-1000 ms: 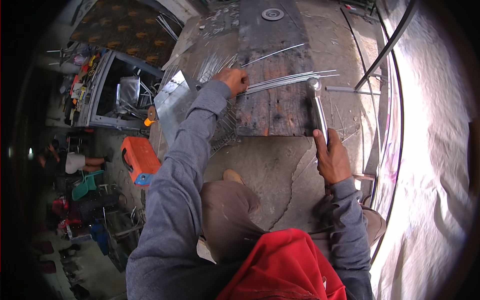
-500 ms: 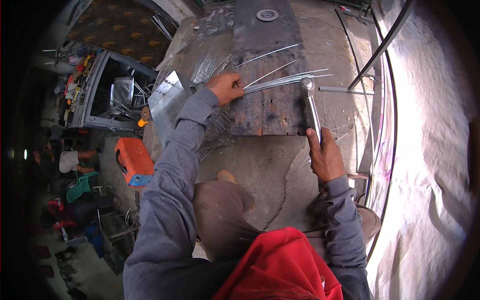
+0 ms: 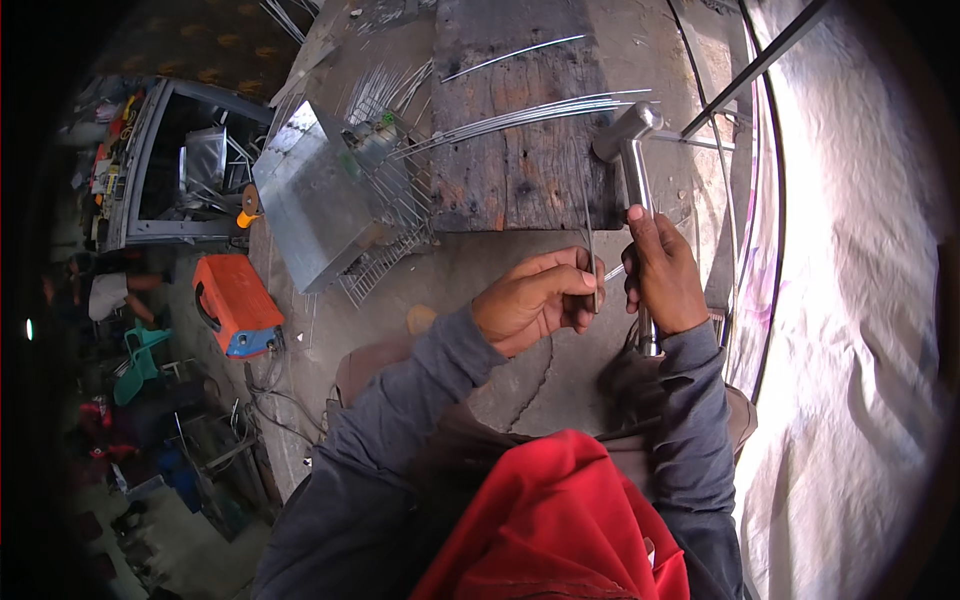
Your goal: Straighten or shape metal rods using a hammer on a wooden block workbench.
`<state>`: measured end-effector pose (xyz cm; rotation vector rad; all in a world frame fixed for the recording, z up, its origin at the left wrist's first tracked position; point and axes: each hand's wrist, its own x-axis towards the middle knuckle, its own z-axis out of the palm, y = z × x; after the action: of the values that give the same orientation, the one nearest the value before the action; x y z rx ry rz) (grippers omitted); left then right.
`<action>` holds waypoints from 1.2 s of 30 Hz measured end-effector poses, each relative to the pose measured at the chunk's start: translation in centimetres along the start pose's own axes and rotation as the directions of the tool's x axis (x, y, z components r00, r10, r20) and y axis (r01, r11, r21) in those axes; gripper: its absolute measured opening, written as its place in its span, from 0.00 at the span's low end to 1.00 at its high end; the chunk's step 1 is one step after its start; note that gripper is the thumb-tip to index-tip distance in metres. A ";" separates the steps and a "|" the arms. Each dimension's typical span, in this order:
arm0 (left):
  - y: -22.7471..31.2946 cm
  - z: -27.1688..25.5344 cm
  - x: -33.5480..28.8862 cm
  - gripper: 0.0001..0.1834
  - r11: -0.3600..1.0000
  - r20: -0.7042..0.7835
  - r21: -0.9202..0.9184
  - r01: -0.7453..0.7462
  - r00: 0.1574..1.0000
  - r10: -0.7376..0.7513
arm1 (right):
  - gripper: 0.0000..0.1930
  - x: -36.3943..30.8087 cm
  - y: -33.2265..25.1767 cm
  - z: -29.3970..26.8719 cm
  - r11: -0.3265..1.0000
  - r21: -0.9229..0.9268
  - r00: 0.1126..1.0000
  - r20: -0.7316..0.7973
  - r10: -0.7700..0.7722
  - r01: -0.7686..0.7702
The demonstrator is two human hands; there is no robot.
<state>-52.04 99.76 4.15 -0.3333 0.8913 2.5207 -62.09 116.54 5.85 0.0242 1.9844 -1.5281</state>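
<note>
My right hand [image 3: 665,270] is wrapped around the shaft of a shiny metal hammer [image 3: 637,170], its head raised near the right edge of a scorched wooden board [image 3: 510,190]. Close beside it, my left hand [image 3: 545,295] pinches a thin metal rod [image 3: 590,235] between thumb and fingers, the rod pointing away from me toward the board's near edge. A loose bundle of thin metal rods [image 3: 530,115] lies across the board. Farther back on the board rests a single rod [image 3: 515,57].
Left of the board stand a sheet-metal box [image 3: 320,205] and a wire grid [image 3: 385,260], with more rods [image 3: 385,95] behind. An orange machine [image 3: 235,300] sits farther left on the floor. A white cloth [image 3: 850,300] hangs at the right, behind a slanted metal bar [image 3: 760,70].
My left hand has left the rod bundle and come back toward me, now holding one rod upright near the right hand. The hammer stays in my right hand. The view has shifted.
</note>
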 end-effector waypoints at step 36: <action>3.3 -0.2 2.0 0.16 0.967 -0.015 -0.138 -0.215 0.976 0.215 | 0.24 -0.2 1.5 1.6 0.988 -0.112 0.993 -0.042 -0.111 0.106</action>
<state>-55.35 97.95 5.03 -0.2934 0.7910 2.7916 -60.68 115.71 4.42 -0.0945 2.1360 -1.4956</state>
